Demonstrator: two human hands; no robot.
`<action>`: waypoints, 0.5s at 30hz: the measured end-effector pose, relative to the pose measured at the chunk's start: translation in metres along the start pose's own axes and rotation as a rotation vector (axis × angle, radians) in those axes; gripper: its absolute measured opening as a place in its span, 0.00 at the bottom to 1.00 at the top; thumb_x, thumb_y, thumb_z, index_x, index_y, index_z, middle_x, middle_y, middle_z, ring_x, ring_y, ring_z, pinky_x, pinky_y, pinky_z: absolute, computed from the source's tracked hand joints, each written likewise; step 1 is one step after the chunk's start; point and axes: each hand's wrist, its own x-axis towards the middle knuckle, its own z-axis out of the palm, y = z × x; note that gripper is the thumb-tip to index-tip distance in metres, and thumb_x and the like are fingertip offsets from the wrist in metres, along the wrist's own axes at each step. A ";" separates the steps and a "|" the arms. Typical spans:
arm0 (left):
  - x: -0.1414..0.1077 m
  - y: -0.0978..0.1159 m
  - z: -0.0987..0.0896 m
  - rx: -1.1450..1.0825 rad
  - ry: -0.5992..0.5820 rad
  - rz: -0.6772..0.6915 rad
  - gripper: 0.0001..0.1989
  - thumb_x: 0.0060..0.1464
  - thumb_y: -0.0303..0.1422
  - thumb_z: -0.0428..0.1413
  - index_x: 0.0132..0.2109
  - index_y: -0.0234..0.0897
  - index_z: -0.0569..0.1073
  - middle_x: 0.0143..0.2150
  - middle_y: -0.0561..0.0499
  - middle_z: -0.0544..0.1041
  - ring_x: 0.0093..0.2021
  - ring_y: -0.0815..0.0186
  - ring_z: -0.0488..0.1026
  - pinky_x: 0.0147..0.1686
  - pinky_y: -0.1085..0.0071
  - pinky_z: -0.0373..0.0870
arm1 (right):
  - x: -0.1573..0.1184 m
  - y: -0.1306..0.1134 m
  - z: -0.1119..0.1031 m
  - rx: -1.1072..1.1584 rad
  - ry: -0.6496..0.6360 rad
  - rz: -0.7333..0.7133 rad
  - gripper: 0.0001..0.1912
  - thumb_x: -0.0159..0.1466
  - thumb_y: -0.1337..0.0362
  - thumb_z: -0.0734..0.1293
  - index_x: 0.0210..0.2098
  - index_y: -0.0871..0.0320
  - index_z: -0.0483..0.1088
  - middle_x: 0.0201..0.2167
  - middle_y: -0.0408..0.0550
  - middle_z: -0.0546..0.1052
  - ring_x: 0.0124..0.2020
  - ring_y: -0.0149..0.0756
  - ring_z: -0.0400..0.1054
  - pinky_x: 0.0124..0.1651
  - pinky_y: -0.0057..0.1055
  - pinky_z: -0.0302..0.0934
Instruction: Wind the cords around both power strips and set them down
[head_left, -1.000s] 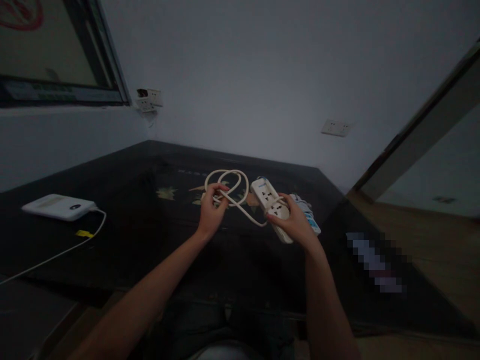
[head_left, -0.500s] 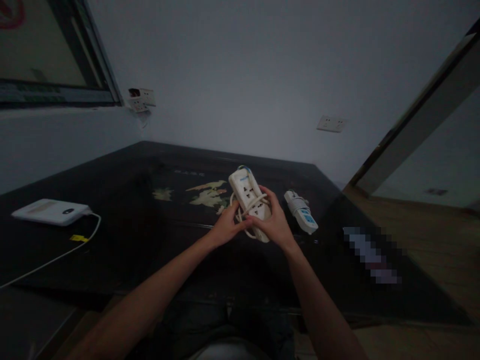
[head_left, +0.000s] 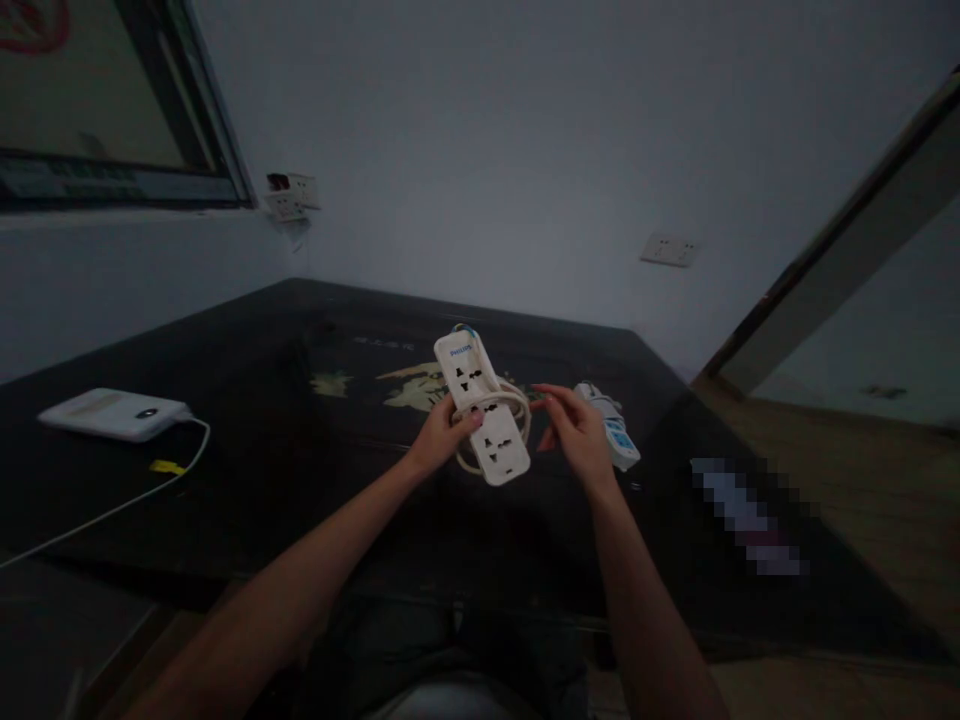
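A white power strip [head_left: 498, 452] with several sockets is held tilted above the dark table [head_left: 300, 500]. Its pale cord [head_left: 516, 398] loops around its middle. My left hand [head_left: 444, 436] grips the strip from the left, thumb over the front and the other fingers hidden behind. To the right of the cord, my right hand [head_left: 571, 425] is apart from the strip, its fingers spread and holding nothing. Just beyond that hand lies a second white power strip [head_left: 621, 445] with blue socket faces and its cord wound around it, partly covered by my fingers.
On the left lies a white boxy device [head_left: 112, 412] with a cable [head_left: 196, 460] and a yellow tag [head_left: 166, 467]. A blurred-out object [head_left: 742, 515] sits near the table's right edge. Wall sockets [head_left: 670, 250] are fixed behind the table.
My right hand has let go of the power strip and moved right. The strip has shifted slightly left in my left hand, its socket face now more exposed.
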 end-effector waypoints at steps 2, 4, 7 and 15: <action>0.000 0.001 -0.002 0.000 -0.022 0.015 0.20 0.43 0.42 0.60 0.42 0.34 0.72 0.42 0.42 0.79 0.42 0.54 0.75 0.40 0.61 0.73 | 0.004 0.005 -0.004 -0.011 0.115 -0.007 0.22 0.61 0.47 0.60 0.41 0.58 0.72 0.31 0.49 0.78 0.18 0.30 0.65 0.21 0.30 0.60; -0.002 0.001 -0.003 0.005 -0.055 0.025 0.19 0.42 0.41 0.60 0.40 0.34 0.73 0.41 0.43 0.79 0.41 0.54 0.75 0.40 0.60 0.73 | 0.007 0.009 -0.004 0.001 0.128 -0.002 0.21 0.59 0.46 0.61 0.37 0.58 0.72 0.29 0.49 0.77 0.23 0.34 0.68 0.25 0.31 0.62; -0.005 0.002 -0.002 0.015 -0.066 0.036 0.18 0.41 0.39 0.60 0.40 0.34 0.73 0.40 0.43 0.79 0.41 0.54 0.75 0.40 0.61 0.73 | 0.007 0.011 0.002 0.061 -0.006 0.052 0.21 0.58 0.46 0.62 0.37 0.56 0.71 0.32 0.48 0.77 0.30 0.38 0.70 0.30 0.32 0.64; 0.001 0.000 0.001 -0.074 0.108 -0.012 0.20 0.44 0.40 0.60 0.44 0.35 0.72 0.44 0.44 0.77 0.44 0.56 0.74 0.42 0.62 0.72 | 0.007 0.016 0.011 -0.113 -0.088 -0.080 0.12 0.57 0.56 0.65 0.35 0.57 0.72 0.29 0.44 0.73 0.30 0.35 0.65 0.32 0.31 0.61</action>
